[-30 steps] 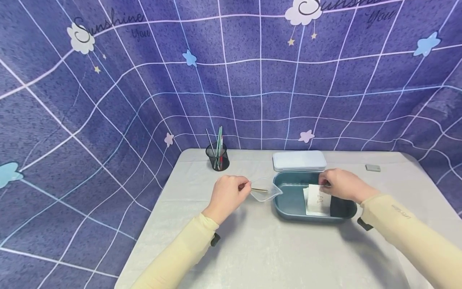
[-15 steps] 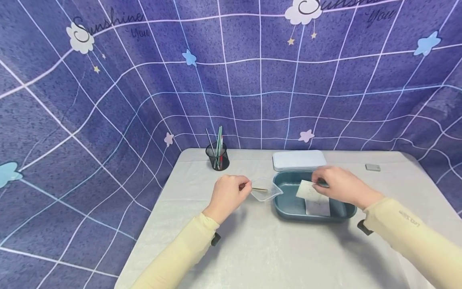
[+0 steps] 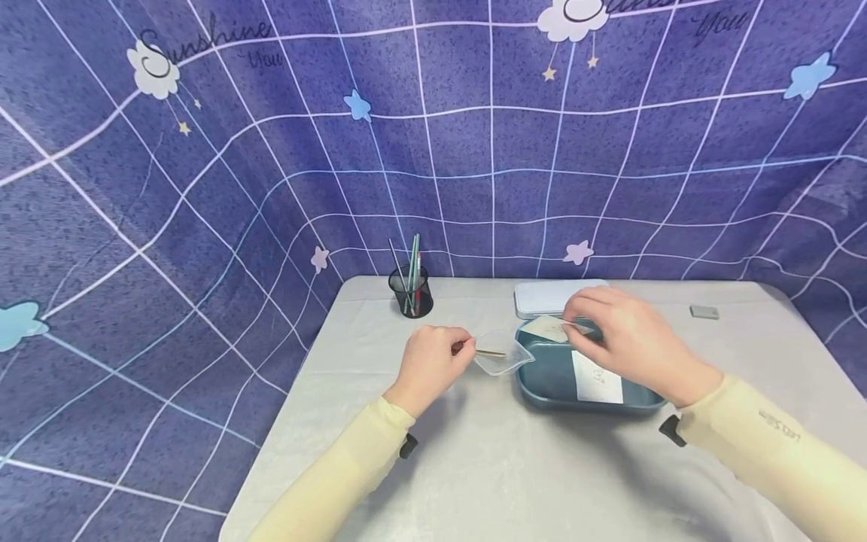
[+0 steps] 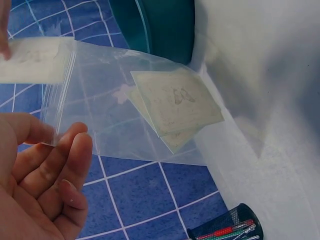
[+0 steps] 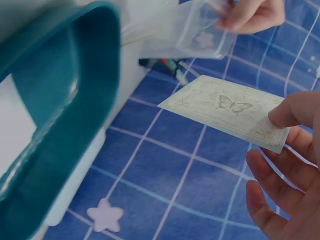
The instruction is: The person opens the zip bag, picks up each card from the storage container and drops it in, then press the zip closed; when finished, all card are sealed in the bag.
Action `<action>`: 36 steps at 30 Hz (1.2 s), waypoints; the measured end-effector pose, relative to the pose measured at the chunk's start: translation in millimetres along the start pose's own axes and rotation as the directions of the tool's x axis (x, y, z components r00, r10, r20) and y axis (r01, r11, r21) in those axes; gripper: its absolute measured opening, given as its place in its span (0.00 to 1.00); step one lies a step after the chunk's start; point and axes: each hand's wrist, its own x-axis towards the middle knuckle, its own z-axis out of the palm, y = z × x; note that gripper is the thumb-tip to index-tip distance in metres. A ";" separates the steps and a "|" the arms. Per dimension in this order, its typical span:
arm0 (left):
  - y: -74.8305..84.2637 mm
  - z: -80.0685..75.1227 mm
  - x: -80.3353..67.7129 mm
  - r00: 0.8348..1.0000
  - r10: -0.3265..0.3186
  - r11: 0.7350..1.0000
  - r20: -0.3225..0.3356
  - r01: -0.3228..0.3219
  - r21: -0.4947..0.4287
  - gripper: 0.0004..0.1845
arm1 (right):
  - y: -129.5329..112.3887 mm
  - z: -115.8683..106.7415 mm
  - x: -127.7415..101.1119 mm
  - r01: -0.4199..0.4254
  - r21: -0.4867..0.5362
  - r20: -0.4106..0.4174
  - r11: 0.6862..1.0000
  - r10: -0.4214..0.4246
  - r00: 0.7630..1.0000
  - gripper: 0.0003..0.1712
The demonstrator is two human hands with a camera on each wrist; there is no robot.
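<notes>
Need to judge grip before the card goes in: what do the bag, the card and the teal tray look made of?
The bag looks like thin clear plastic film: cards show through it and it has a zip strip at the mouth. The card looks like stiff matte paper; it stays flat when pinched at one corner and has a printed butterfly. The teal tray looks like smooth moulded plastic with a soft sheen, though coated metal is possible.

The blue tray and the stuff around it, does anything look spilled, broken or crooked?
Nothing stands out. The teal tray sits flat on the table with a white card lying in it. The right hand holds a butterfly card flat and unbent, and the left hand pinches a clear zip bag with cards inside.
</notes>
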 end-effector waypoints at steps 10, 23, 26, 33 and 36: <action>-0.5 0.5 -0.6 1.000 -0.001 1.000 0.005 0.001 0.002 0.07 | -28.3 2.7 13.5 0.063 0.061 -0.041 0.996 -0.060 0.997 0.03; -2.4 3.3 -1.5 1.000 -0.001 1.000 -0.001 0.001 0.011 0.08 | -32.8 42.1 13.9 0.022 0.115 0.000 0.993 -0.022 1.000 0.08; -2.1 3.2 -2.0 1.000 0.003 1.000 -0.007 -0.003 0.013 0.08 | -31.2 50.8 12.2 0.014 0.086 0.008 0.996 -0.015 1.000 0.09; -2.1 3.7 -2.5 1.000 0.008 1.000 -0.007 -0.008 0.006 0.08 | -28.3 71.2 9.3 0.005 0.025 0.050 1.000 -0.007 0.999 0.09; -2.1 4.1 -2.6 1.000 0.009 1.000 0.000 -0.009 0.012 0.08 | -27.6 78.8 10.4 -0.004 0.012 0.077 1.000 0.003 0.997 0.09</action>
